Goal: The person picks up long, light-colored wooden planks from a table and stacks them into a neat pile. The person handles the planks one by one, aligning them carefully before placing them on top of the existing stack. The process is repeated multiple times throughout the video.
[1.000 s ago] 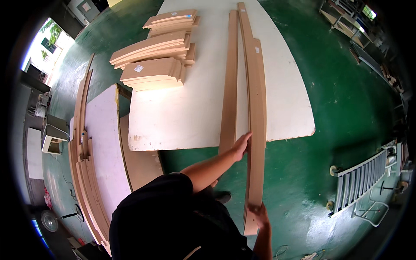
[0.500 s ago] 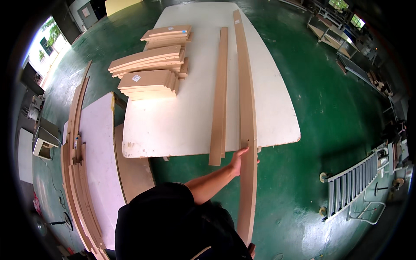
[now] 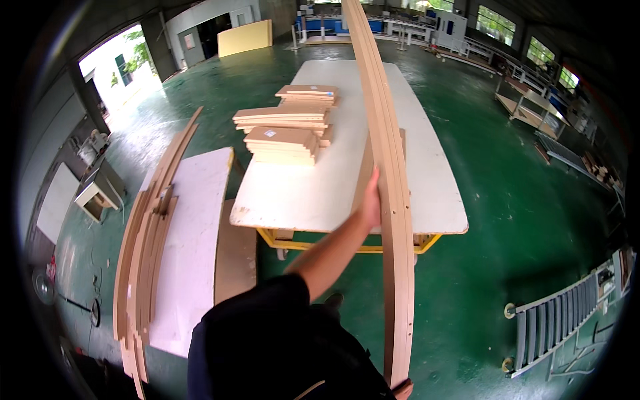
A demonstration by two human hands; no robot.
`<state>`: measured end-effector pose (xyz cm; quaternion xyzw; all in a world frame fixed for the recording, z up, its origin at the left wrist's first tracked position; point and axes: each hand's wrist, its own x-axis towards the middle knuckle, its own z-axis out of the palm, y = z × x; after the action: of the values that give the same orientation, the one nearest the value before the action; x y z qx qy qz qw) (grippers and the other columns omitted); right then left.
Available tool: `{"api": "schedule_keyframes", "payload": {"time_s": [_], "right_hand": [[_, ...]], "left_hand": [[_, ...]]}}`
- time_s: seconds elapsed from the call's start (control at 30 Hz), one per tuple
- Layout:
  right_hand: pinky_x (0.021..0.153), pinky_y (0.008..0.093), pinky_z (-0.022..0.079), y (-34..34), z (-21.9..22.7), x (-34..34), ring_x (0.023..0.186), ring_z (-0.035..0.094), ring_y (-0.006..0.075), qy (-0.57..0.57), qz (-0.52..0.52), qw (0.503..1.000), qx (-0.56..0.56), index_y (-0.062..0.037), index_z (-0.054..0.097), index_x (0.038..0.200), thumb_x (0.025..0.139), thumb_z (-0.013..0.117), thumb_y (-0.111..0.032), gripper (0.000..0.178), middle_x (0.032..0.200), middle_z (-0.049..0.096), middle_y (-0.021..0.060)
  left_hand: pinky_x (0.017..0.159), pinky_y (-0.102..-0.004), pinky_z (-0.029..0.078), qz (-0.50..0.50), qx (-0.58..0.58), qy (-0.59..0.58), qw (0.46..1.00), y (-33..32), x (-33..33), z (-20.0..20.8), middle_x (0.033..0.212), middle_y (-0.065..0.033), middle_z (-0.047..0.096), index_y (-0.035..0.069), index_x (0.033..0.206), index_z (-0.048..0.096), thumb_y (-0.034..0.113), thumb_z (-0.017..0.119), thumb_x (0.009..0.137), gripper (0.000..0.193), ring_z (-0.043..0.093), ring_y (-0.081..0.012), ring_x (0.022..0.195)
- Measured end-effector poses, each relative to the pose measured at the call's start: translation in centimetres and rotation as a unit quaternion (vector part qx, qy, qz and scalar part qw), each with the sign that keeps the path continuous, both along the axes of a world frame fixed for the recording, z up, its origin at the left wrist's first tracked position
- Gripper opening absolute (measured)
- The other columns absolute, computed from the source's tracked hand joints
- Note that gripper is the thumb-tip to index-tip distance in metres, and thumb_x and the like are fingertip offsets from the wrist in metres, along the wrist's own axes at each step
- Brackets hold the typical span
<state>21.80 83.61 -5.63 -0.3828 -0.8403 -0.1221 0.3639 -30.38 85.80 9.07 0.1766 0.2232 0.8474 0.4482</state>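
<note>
A long light-brown wooden board (image 3: 390, 173), with small holes and lengthwise lines along it, rises in front of me, tilted upward over the table. My left hand (image 3: 372, 203) grips its left side near the middle, the far fingers hidden behind the wood. Down at the near end, my right hand (image 3: 403, 389) is closed on the board, only partly in view at the lower edge. Behind the raised piece, another long board (image 3: 365, 167) lies on the white-topped table (image 3: 293, 207), partly covered from sight.
Several stacks of short boards (image 3: 280, 143) sit on the table's left part. At left, long strips (image 3: 143, 267) lie along a lower white-topped table (image 3: 193, 267). A roller conveyor (image 3: 557, 320) stands on the green floor at right. A yellow panel (image 3: 245, 38) leans far back.
The board has been lifted off the table, its far end now high, and turned so a holed face shows. Both hands keep hold of it. My view has tilted upward.
</note>
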Motion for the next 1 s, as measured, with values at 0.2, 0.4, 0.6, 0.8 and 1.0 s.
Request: {"api": "schedule_keyframes", "payload": {"time_s": [0.2, 0.4, 0.6, 0.8, 1.0], "right_hand": [[0.076, 0.0396, 0.054, 1.5, -1.8, -1.7, 0.087, 0.063, 0.0322, 0.021, 0.051, 0.998, -0.02, -0.001, 0.061, 0.117, 0.077, 0.079, -0.043, 0.061, 0.105, 0.064, 0.016], [0.085, 0.0386, 0.05, 2.7, -1.7, -6.3, 0.1, 0.059, 0.0292, -0.099, 0.213, 0.948, -0.216, -0.0031, 0.056, 0.122, 0.079, 0.076, -0.032, 0.055, 0.115, 0.06, 0.0153], [0.095, 0.0377, 0.045, 3.4, -2.9, -16.1, 0.114, 0.054, 0.0262, -0.295, 0.365, 0.731, -0.496, -0.0052, 0.051, 0.127, 0.082, 0.074, -0.021, 0.053, 0.125, 0.055, 0.0145], [0.103, 0.0384, 0.043, 0.1, 23.3, -30.6, 0.122, 0.052, 0.027, 0.044, 0.623, 0.6, -0.5, -0.0057, 0.038, 0.141, 0.084, 0.075, -0.013, 0.068, 0.13, 0.055, 0.0166], [0.103, 0.0431, 0.041, -15.9, 53.7, -35.2, 0.124, 0.051, 0.0324, 0.185, 0.796, 0.435, -0.376, -0.0041, 0.01, 0.153, 0.079, 0.081, -0.029, 0.105, 0.145, 0.037, 0.0267]], "left_hand": [[0.073, -0.0457, 0.054, 0.177, -0.053, -0.023, 0.982, -5.4, 6.7, 1.0, 0.09, -0.009, 0.064, 0.015, 0.111, 0.059, 0.074, 0.028, 0.093, 0.069, 0.065, -0.0276, 0.083], [0.084, -0.045, 0.053, 0.245, -0.101, -0.002, 0.964, -11.1, 11.6, 0.3, 0.104, -0.0112, 0.064, 0.011, 0.123, 0.054, 0.065, 0.022, 0.099, 0.067, 0.064, -0.0274, 0.095], [0.098, -0.0407, 0.046, 0.341, -0.086, 0.106, 0.93, -18.5, 11.8, -0.2, 0.128, -0.012, 0.058, 0.003, 0.14, 0.041, 0.052, 0.041, 0.101, 0.063, 0.056, -0.022, 0.115], [0.106, -0.0362, 0.038, 0.364, -0.058, 0.293, 0.882, -24.2, 13.2, 0.3, 0.138, -0.0119, 0.05, -0.003, 0.145, 0.034, 0.049, 0.056, 0.096, 0.075, 0.046, -0.0198, 0.126], [0.11, -0.0355, 0.031, 0.419, -0.055, 0.367, 0.829, -29.7, 16.8, -0.7, 0.14, -0.011, 0.047, -0.005, 0.145, 0.032, 0.038, 0.064, 0.093, 0.074, 0.04, -0.0189, 0.131]]}}
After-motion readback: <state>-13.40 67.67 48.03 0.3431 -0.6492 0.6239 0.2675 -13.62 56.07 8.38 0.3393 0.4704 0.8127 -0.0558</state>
